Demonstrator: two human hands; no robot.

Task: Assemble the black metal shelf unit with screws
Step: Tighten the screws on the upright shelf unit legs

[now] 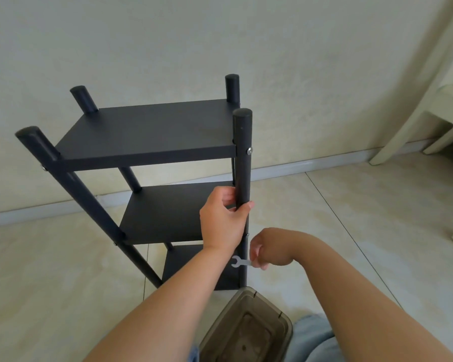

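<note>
Standing upright on the tiled floor, centre of view: black shelf unit, three shelves stacked, four round posts poking above the top one. Left hand wrapped around the near right post, grip clenched on it between top and middle shelves, thumb tip showing on the post's 3 o'clock side. Right hand lower down, at 5 o'clock from the left, pinching one end of a small flat silver wrench, its open jaw lying across that same post near the bottom shelf. Hard to make out whether the jaw sits on a screw there; left wrist covers that corner. Silver screw plain on the post at top-shelf level, another at the near left post, 9 o'clock side. Grey translucent plastic tub at 6 o'clock, cut off by the lower edge, contents murky. Pale wooden furniture at 2 o'clock, only partly in view.
</note>
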